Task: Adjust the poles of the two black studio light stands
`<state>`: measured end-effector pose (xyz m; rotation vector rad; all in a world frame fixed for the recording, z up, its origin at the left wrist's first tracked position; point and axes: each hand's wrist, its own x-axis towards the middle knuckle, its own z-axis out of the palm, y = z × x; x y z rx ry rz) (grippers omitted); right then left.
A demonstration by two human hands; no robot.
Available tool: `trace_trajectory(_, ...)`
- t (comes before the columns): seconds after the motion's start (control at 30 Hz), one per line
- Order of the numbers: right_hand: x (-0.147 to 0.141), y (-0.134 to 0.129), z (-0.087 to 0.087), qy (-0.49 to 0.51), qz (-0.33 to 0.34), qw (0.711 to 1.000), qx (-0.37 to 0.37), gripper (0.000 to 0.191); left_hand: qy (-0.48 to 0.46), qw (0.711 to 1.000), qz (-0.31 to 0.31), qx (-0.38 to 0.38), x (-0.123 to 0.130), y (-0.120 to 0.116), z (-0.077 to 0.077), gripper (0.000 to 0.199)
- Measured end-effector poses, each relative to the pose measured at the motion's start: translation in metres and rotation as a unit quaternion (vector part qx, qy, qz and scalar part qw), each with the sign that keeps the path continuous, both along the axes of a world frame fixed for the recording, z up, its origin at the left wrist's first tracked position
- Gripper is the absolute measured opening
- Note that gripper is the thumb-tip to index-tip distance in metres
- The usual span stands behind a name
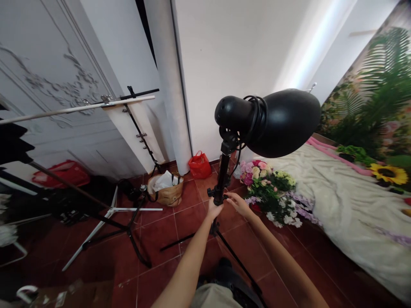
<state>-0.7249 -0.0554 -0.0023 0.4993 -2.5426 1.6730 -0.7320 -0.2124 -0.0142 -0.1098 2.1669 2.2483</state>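
A black light stand (224, 169) rises in front of me, its legs spread over the tiles. On its top sits a black studio lamp (282, 124) with a wide reflector, a cable coiled around its neck. My left hand (214, 209) is wrapped around the stand's pole just below a clamp collar. At the right of that collar, my right hand (238, 202) has its fingers on a small knob, level with the left hand. The fingertips of both hands are partly hidden by the pole and the collar.
Artificial flowers (272, 188) stand on the right beside a cream fabric-covered platform (337, 201). A wicker basket (168, 194) and a red bag (199, 166) sit near the wall. Other stands (112, 211) with spread legs crowd the left. A paper roll (170, 81) leans upright.
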Motion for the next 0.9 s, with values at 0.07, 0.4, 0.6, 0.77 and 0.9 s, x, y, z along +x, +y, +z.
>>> trace_trajectory(0.07,-0.001,0.001,-0.002,0.001,0.000,1.000,-0.002,0.036,0.018,1.000,-0.007,-0.017,-0.001,0.000,-0.002,0.026)
trace_trajectory(0.4,-0.007,-0.013,-0.019,0.007,-0.081,0.997,0.010,0.033,0.015,1.000,-0.015,-0.007,-0.006,0.000,-0.020,0.021)
trace_trajectory(0.6,-0.018,-0.026,-0.023,-0.032,-0.134,0.990,-0.026,0.044,-0.005,1.000,-0.003,0.006,-0.008,0.001,-0.022,0.022)
trace_trajectory(0.77,-0.022,-0.034,-0.019,-0.113,-0.143,0.977,-0.111,0.053,-0.012,1.000,-0.005,0.011,-0.009,0.000,-0.026,0.025)
trace_trajectory(0.9,-0.018,-0.035,-0.011,-0.150,-0.200,0.966,-0.074,0.056,-0.006,1.000,-0.003,0.007,-0.008,-0.001,-0.027,0.021)
